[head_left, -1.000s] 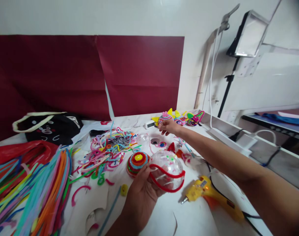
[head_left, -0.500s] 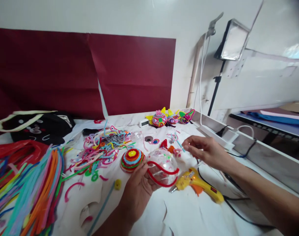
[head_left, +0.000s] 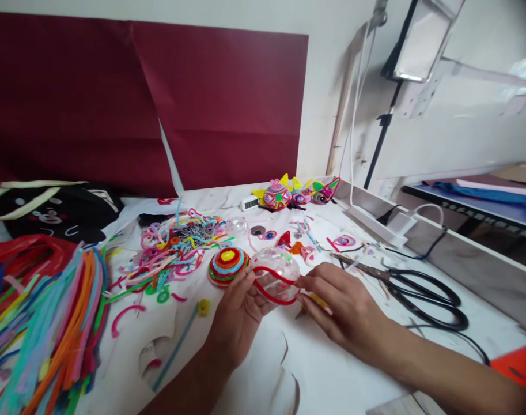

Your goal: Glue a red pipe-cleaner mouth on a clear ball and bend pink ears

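Observation:
My left hand (head_left: 235, 323) is closed on a clear plastic ball (head_left: 284, 262) that has small coloured specks. Around the near side of the ball runs a bent red pipe cleaner (head_left: 269, 295), forming a loop. The fingertips of my right hand (head_left: 349, 308) pinch the loop's right end beside the ball. Just left of the ball is a dome (head_left: 229, 265) covered in coloured pipe-cleaner rings with a yellow centre. A yellow glue gun (head_left: 318, 300) is mostly hidden behind my right hand.
Black-handled scissors (head_left: 422, 291) lie to the right. Bundled pipe cleaners (head_left: 50, 334) fill the left front, with a pile of scraps (head_left: 180, 242) behind. Finished colourful figures (head_left: 277, 195) stand at the back. A power strip (head_left: 377, 227) lies along the raised table edge.
My right hand has come down and left from above the table to the red pipe cleaner's end. It now covers most of the glue gun. The view has shifted, revealing the scissors.

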Action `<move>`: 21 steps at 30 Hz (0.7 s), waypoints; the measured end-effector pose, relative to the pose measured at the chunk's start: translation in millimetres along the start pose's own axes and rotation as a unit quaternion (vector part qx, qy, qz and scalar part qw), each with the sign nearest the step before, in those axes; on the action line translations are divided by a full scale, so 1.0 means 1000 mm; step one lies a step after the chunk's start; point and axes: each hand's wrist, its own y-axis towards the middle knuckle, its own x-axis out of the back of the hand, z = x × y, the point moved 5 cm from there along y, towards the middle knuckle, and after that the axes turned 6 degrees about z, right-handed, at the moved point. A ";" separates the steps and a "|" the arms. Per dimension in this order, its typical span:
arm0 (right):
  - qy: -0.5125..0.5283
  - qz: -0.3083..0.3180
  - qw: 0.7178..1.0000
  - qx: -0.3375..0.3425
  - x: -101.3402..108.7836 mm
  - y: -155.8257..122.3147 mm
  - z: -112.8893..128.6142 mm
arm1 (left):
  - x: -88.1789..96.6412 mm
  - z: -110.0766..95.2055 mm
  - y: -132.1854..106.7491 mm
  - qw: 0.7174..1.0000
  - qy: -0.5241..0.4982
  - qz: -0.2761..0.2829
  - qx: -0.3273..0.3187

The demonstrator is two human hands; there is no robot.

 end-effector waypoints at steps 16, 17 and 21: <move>0.014 -0.087 0.993 -0.072 0.000 -0.006 -0.025 | 0.008 -0.001 0.004 0.997 -0.056 -0.045 0.030; 0.015 -0.086 0.994 -0.062 0.000 -0.005 -0.023 | 0.007 -0.001 0.004 0.997 -0.057 -0.046 0.028; -0.033 -0.080 0.996 -0.015 0.002 0.005 -0.007 | 0.006 -0.002 0.006 0.998 -0.039 -0.047 0.020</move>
